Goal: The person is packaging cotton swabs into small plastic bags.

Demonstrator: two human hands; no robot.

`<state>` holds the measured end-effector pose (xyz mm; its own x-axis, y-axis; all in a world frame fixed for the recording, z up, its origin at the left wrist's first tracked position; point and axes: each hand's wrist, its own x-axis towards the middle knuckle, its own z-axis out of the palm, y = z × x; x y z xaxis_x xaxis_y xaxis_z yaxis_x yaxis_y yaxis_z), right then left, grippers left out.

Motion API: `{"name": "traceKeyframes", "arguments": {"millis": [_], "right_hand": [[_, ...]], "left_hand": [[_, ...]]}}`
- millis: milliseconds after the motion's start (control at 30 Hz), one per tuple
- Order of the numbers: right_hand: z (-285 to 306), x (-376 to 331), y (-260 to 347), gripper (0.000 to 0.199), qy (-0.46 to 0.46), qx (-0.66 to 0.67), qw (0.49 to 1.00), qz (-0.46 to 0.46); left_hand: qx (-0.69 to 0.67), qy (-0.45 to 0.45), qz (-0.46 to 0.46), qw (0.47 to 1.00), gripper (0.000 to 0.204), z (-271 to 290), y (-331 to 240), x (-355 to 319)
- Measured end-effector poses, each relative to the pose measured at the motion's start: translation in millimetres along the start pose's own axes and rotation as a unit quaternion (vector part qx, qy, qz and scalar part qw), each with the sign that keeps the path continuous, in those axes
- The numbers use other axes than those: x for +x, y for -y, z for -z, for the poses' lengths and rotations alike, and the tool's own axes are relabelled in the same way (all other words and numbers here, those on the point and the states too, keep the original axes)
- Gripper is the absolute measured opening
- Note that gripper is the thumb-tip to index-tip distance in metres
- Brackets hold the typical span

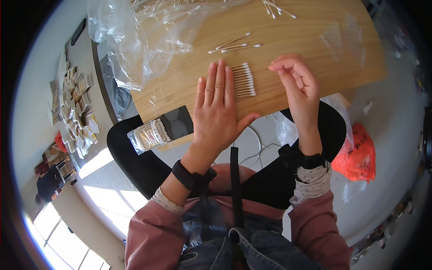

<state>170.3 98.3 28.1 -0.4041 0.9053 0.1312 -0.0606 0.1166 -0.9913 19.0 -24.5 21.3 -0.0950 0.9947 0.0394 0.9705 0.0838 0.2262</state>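
My left hand (218, 105) lies flat with its fingers stretched out, over the stick ends of a neat row of cotton swabs (243, 81). The white tips of that row point right, out from beside my index finger. To the right, above the wooden table (288, 40), my right hand (300, 85) is closed, its fingers curled and thumb near the index finger; nothing shows between them. Three loose cotton swabs (234, 48) lie beyond the row. Left of my left wrist, a clear pack of cotton swabs (150, 135) rests by a dark flat piece (177, 123) at the table's near edge.
A crumpled clear plastic bag (130, 45) spreads over the far left of the table. More loose swabs (279, 9) lie at the far edge. Clear film pieces (344, 38) are at the right. A red bag (357, 155) stands on the floor; many small packs (74, 103) are piled at left.
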Motion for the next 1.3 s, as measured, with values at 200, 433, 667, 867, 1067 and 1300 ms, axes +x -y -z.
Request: {"name": "traceKeyframes", "arguments": {"millis": [200,433,667,867,1067,1300], "right_hand": [[10,0,-7,0.021,0.164,-0.233,0.952,0.113],[6,3,-6,0.017,0.163,-0.254,0.942,0.145],[2,4,-13,0.018,0.118,-0.206,0.963,0.123],[1,7,-9,0.018,0.139,-0.266,0.939,0.169],[-3,5,-14,0.017,0.085,-0.215,0.965,0.123],[1,7,-12,0.024,0.135,-0.295,0.93,0.172]], "left_hand": [[-0.002,0.0,0.003,1.0,0.109,-1,0,-1],[-0.006,-0.002,0.004,1.0,0.11,-2,-1,-1],[-0.009,-0.013,0.006,1.0,0.108,-1,-1,-1],[-0.009,-0.015,0.006,1.0,0.107,0,0,-1],[-0.009,-0.022,0.003,1.0,0.108,-1,0,-1],[-0.007,-0.021,0.006,1.0,0.104,0,0,-1]]}}
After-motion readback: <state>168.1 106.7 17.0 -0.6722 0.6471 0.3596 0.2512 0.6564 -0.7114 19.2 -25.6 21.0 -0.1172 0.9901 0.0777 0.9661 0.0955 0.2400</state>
